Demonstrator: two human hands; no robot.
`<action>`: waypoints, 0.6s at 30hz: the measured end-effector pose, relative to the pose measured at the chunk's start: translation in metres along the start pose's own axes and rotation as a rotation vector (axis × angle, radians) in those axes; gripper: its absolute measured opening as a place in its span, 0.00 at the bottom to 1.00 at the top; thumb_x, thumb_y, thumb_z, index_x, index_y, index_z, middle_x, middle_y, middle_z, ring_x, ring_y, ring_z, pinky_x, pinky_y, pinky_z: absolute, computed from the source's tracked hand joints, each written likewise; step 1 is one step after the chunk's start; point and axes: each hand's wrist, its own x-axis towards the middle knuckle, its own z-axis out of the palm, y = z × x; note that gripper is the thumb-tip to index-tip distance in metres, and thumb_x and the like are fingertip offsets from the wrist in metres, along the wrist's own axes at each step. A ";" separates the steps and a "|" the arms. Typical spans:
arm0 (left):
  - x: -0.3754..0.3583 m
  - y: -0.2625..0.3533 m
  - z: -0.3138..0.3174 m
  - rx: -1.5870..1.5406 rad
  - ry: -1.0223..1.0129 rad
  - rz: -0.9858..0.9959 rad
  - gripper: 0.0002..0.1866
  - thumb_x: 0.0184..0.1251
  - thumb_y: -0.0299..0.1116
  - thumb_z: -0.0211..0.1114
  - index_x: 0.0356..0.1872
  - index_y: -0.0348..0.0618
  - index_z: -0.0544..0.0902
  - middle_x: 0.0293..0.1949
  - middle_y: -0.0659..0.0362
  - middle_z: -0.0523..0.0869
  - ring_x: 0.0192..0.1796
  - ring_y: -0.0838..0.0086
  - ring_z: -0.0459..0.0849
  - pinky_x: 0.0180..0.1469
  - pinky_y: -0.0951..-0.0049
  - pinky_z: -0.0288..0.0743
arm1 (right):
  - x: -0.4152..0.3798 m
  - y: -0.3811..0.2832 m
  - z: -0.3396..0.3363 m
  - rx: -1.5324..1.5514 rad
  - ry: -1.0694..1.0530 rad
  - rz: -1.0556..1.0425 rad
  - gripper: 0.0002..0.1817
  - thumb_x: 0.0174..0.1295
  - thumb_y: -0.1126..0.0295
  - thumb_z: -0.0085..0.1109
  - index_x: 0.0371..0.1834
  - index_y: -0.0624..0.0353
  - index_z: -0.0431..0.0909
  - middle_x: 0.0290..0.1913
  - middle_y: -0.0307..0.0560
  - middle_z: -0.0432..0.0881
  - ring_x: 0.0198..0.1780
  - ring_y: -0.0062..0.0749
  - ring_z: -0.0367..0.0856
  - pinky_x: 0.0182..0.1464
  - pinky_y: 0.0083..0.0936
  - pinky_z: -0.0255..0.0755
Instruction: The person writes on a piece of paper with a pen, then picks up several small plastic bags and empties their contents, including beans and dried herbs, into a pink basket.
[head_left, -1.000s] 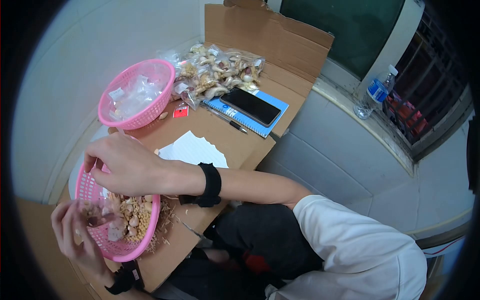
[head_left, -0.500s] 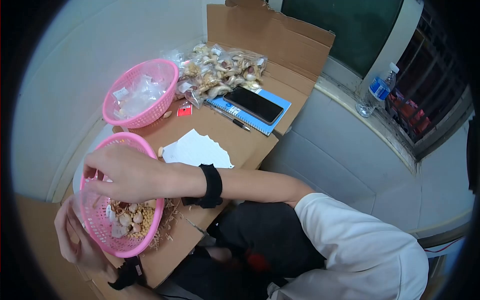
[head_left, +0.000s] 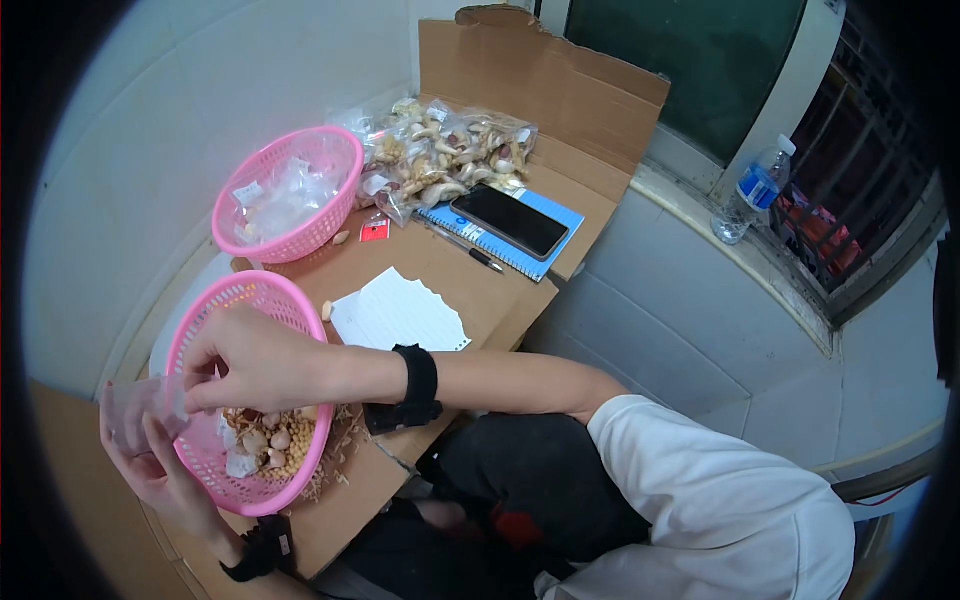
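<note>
A small clear plastic bag is stretched between my two hands at the left edge of the lower pink basket. My left hand holds it from below, fingers curled around it. Above the basket, my right hand pinches the bag's right side. Whether anything is inside the bag is too small to tell. The basket holds beige beans, pale round pieces, brown strands and small whitish packets. My right forearm crosses over its upper part.
Behind are another pink basket with clear bags, a pile of filled bags, a phone on a blue notebook, a pen, torn paper and a red packet. A bottle stands on the sill.
The clear bag now shows stretched out between my hands, left of the basket. My left hand has risen and spread around it. The view has shifted slightly.
</note>
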 end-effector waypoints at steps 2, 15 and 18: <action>0.000 0.001 0.002 0.045 0.069 -0.058 0.24 0.76 0.31 0.61 0.68 0.34 0.67 0.47 0.52 0.84 0.44 0.79 0.82 0.47 0.82 0.76 | -0.002 0.003 0.003 0.066 -0.045 0.036 0.11 0.52 0.68 0.67 0.33 0.67 0.85 0.23 0.51 0.83 0.26 0.32 0.82 0.32 0.28 0.74; 0.017 -0.014 -0.014 0.022 0.234 -0.026 0.24 0.80 0.40 0.51 0.67 0.34 0.67 0.57 0.47 0.78 0.56 0.69 0.79 0.51 0.73 0.75 | 0.014 0.021 -0.016 0.505 -0.122 0.377 0.08 0.62 0.73 0.59 0.33 0.70 0.81 0.30 0.49 0.86 0.23 0.23 0.82 0.23 0.22 0.76; 0.015 -0.018 -0.016 0.037 0.203 -0.018 0.25 0.80 0.41 0.51 0.66 0.31 0.67 0.62 0.46 0.74 0.60 0.65 0.77 0.56 0.67 0.77 | 0.036 0.040 -0.046 0.648 0.086 0.441 0.10 0.64 0.71 0.59 0.39 0.71 0.79 0.37 0.54 0.86 0.30 0.27 0.85 0.30 0.24 0.81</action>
